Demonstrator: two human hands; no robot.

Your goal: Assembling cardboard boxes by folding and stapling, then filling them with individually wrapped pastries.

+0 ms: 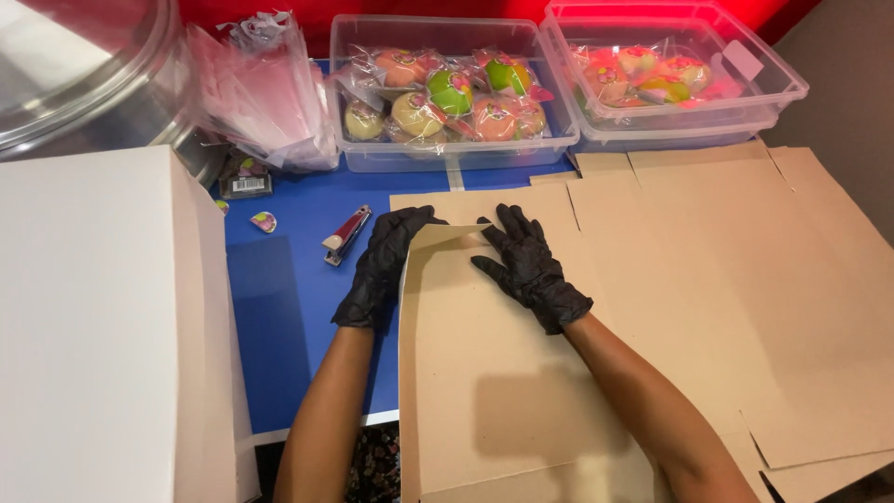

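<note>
Folding a cardboard flap (484,373), long axis near-to-far: left hand (380,268) grips its left edge, right hand (531,265) presses it, fingers spread.

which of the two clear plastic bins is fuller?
The left clear plastic bin, directly beyond the gloved hands, is fuller: wrapped round items pile near its rim. The right clear plastic bin holds only a few.

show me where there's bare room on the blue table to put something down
Bare blue table lies between the white box and the left hand, below the stapler. The far edge is crowded with two clear bins and a bag stack; flat cardboard covers the right.
</note>
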